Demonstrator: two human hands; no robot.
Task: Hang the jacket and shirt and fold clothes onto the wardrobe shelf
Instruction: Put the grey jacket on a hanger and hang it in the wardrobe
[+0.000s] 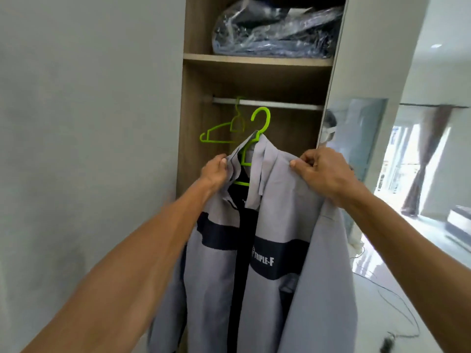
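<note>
Grey jacket (277, 225), navy chest band, open, on green hanger (257, 138).

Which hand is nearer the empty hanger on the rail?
Left. The left hand grips the jacket collar just below the empty hanger; the right hand holds the shoulder, further right.

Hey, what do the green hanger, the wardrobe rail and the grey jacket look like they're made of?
Green hanger: probably moulded plastic, given its uniform lime colour and smooth, slightly glossy hook.
Wardrobe rail: likely metal, judging by its pale silvery, satin sheen.
Grey jacket: woven fabric, matte, with soft creases where both hands pinch its shoulders; navy bands and printed white lettering cross the chest. The exact fibre can't be told.
</note>
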